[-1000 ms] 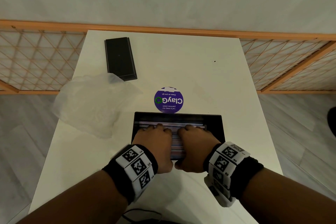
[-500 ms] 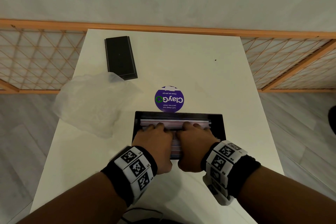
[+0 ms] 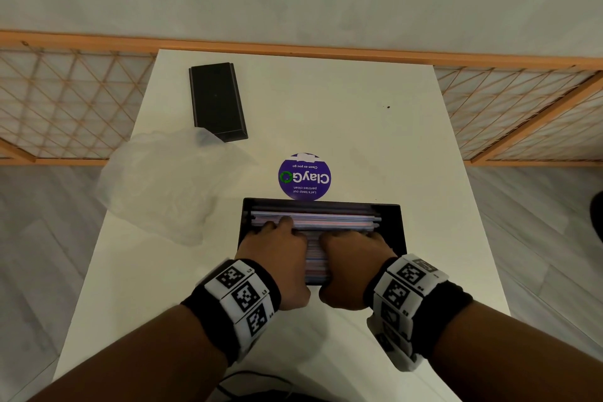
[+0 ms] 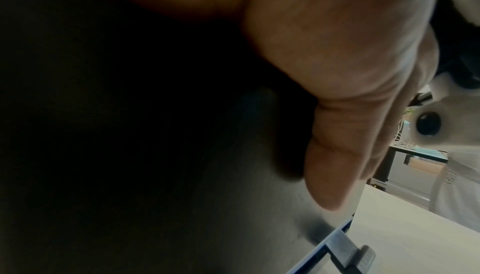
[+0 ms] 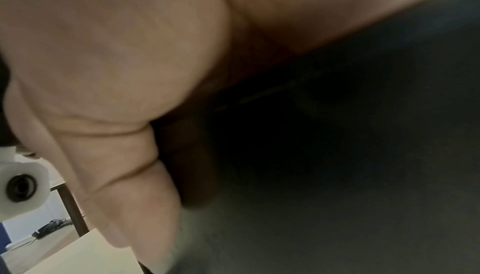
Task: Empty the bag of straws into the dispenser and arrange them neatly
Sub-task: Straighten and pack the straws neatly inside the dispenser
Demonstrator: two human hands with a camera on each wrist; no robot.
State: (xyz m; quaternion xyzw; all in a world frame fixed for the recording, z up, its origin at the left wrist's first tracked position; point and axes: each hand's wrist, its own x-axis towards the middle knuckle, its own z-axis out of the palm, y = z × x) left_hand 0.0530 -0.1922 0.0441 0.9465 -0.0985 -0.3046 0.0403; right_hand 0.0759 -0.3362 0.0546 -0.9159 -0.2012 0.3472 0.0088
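Black plastic forms the dispenser (image 3: 400, 232), an open tray standing on the white bench (image 3: 342, 114) just in front of me, with the straws (image 3: 326, 220) already lying in it as a striped bundle running left to right. The clear bag (image 3: 156, 186) lies slack and, as far as I can judge, empty on the bench's left edge, so the emptying step appears complete and the arranging step is in hand. My left hand (image 3: 277, 254) and right hand (image 3: 354, 258) rest side by side on the bundle, fingers reaching in over the straws and thumbs down at the near wall; whether either grip closes round any straws I cannot tell, since both wrist views are dark. The next move calls for even, light pressure so no straw rides over the wall.
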